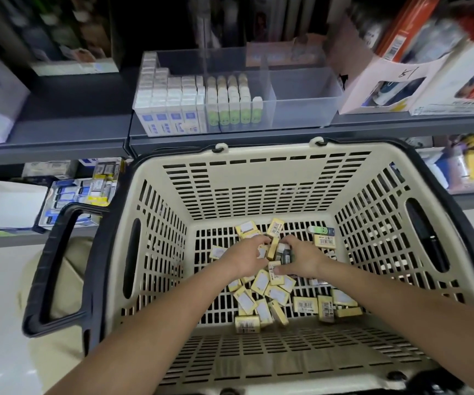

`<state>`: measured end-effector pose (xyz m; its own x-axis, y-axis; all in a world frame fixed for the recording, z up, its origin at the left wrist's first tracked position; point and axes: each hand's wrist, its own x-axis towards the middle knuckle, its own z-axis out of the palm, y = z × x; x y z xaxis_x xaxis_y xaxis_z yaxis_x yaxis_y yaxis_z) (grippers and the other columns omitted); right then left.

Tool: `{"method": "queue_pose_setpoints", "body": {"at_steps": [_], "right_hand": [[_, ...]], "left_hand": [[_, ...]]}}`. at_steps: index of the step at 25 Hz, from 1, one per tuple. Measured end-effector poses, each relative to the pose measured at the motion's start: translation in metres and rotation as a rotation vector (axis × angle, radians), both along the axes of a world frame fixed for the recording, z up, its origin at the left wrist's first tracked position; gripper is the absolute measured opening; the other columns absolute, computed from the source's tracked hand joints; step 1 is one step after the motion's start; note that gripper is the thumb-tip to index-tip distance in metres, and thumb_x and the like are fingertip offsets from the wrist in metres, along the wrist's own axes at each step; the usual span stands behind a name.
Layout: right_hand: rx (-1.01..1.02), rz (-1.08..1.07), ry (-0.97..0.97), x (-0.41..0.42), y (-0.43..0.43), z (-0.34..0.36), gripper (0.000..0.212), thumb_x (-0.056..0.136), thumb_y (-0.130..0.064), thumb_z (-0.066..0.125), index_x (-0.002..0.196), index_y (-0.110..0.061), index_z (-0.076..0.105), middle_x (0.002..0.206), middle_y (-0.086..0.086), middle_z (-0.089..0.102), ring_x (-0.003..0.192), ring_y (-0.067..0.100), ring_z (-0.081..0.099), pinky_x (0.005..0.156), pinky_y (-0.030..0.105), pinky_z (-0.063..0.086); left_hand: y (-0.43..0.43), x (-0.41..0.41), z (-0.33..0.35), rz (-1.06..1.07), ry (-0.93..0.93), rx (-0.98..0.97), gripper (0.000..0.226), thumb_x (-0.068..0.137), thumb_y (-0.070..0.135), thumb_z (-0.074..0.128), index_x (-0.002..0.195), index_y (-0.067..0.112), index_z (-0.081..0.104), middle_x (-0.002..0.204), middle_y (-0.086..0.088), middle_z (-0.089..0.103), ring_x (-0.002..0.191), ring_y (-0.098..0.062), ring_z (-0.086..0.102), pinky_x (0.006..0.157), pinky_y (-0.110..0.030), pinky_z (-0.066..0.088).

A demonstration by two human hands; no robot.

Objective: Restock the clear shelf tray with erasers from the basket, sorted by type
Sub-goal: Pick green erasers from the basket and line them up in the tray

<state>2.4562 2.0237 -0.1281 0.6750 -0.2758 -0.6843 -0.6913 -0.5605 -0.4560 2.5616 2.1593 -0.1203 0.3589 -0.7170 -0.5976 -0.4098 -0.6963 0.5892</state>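
Yellow erasers (277,293) are lying scattered over the slotted floor of the basket (247,178). Most are bunching in the middle and toward the near wall, and several are showing barcode labels. A single green eraser (321,231) is sitting apart from them, near the far right corner of the floor. The basket is standing in front of the shelf (59,149), with one black handle (56,269) hanging out to the left.

Both arms are reaching down into the basket, and the hands are meeting over the middle of the pile. The left hand (247,256) is curling its fingers over a few yellow erasers, its fingertips touching one that is standing on edge. The right hand (302,259) is curling its fingers round a dark eraser (284,253) between the two hands, while its thumb is pressing on a yellow one beneath.

The clear tray (305,109) is sitting on the shelf just behind the basket. Its left section is holding rows of blue-and-white erasers (170,109), and the middle section is holding green-and-white erasers (230,106) standing upright. Blurred stationery boxes are standing on the shelf to either side of the tray.
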Motion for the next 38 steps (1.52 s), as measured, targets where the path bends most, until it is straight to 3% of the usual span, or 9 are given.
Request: {"method": "queue_pose_setpoints", "body": {"at_steps": [6, 11, 14, 19, 22, 26, 30, 34, 38], "right_hand": [[0.037, -0.018, -0.164, 0.005, 0.005, 0.0, 0.032, 0.083, -0.019, 0.065, 0.109, -0.026, 0.048, 0.095, 0.004, 0.062, 0.07, 0.017, 0.061, 0.062, 0.027, 0.047], [-0.013, -0.026, -0.137, 0.007, 0.006, -0.002, 0.028, 0.085, -0.024, 0.063, 0.103, -0.024, 0.041, 0.07, -0.004, 0.05, 0.047, 0.01, 0.044, 0.042, 0.021, 0.033], [-0.011, -0.037, -0.168, 0.007, 0.006, -0.003, 0.028, 0.083, -0.023, 0.064, 0.1, -0.025, 0.042, 0.071, -0.007, 0.048, 0.046, 0.008, 0.041, 0.037, 0.014, 0.028], [0.041, -0.016, -0.15, 0.01, 0.01, -0.002, 0.036, 0.083, -0.02, 0.061, 0.117, -0.024, 0.05, 0.12, 0.001, 0.052, 0.08, 0.012, 0.056, 0.063, 0.022, 0.042], [0.22, -0.187, -0.238, 0.021, 0.012, 0.012, 0.027, 0.083, -0.014, 0.064, 0.104, -0.026, 0.053, 0.095, -0.001, 0.058, 0.06, 0.004, 0.056, 0.055, 0.021, 0.05], [0.304, -0.209, -0.317, 0.032, 0.016, 0.027, 0.049, 0.08, -0.015, 0.07, 0.119, -0.024, 0.042, 0.101, 0.002, 0.056, 0.069, 0.012, 0.06, 0.06, 0.023, 0.053], [0.323, -0.288, -0.314, 0.034, 0.011, 0.032, 0.034, 0.085, -0.008, 0.064, 0.116, -0.009, 0.05, 0.11, 0.013, 0.056, 0.077, 0.02, 0.063, 0.076, 0.031, 0.056], [0.324, -0.271, -0.373, 0.038, 0.007, 0.042, 0.039, 0.083, -0.004, 0.065, 0.118, -0.015, 0.051, 0.087, 0.005, 0.054, 0.072, 0.017, 0.061, 0.075, 0.03, 0.056], [0.255, -0.182, -0.431, 0.04, -0.006, 0.06, 0.031, 0.078, -0.008, 0.072, 0.104, -0.018, 0.059, 0.07, 0.001, 0.054, 0.068, 0.018, 0.052, 0.075, 0.037, 0.046]], "left_hand": [[0.005, -0.011, -0.012, -0.003, -0.16, -0.049, 0.031, 0.092, 0.032, 0.055, 0.121, 0.024, 0.053, 0.1, 0.001, 0.057, 0.092, -0.021, 0.059, 0.071, -0.03, 0.048], [-0.002, -0.001, -0.005, 0.316, -0.009, -0.126, 0.021, 0.091, 0.03, 0.052, 0.073, 0.019, 0.047, 0.064, 0.006, 0.044, 0.056, -0.011, 0.043, 0.051, -0.024, 0.034], [-0.004, 0.008, -0.001, 0.576, 0.241, -0.173, 0.012, 0.092, 0.024, 0.042, 0.087, 0.014, 0.047, 0.072, -0.001, 0.048, 0.063, -0.014, 0.047, 0.066, -0.033, 0.049], [-0.002, 0.008, 0.0, 0.7, 0.507, -0.126, 0.005, 0.089, 0.012, 0.046, 0.091, 0.016, 0.047, 0.076, -0.007, 0.056, 0.063, -0.014, 0.051, 0.067, -0.028, 0.052], [-0.002, 0.007, 0.004, 0.708, 0.635, -0.105, 0.008, 0.086, 0.017, 0.056, 0.091, 0.011, 0.053, 0.074, -0.006, 0.057, 0.066, -0.017, 0.055, 0.071, -0.029, 0.049], [-0.001, 0.01, 0.004, 0.638, 0.856, -0.236, 0.063, 0.079, 0.05, 0.067, 0.123, 0.008, 0.052, 0.116, -0.012, 0.064, 0.105, -0.024, 0.063, 0.097, -0.04, 0.047], [0.006, 0.018, 0.004, 0.731, 0.96, -0.242, 0.052, 0.082, 0.047, 0.063, 0.122, 0.014, 0.053, 0.105, -0.008, 0.066, 0.094, -0.023, 0.067, 0.08, -0.043, 0.056], [0.003, 0.02, 0.014, 0.806, 1.057, -0.269, 0.042, 0.082, 0.041, 0.067, 0.112, 0.013, 0.057, 0.087, -0.008, 0.068, 0.079, -0.021, 0.068, 0.065, -0.037, 0.057], [-0.003, 0.028, 0.034, 0.758, 0.944, -0.336, 0.028, 0.08, 0.028, 0.072, 0.099, 0.013, 0.058, 0.081, -0.005, 0.067, 0.071, -0.018, 0.066, 0.058, -0.025, 0.055]]}}
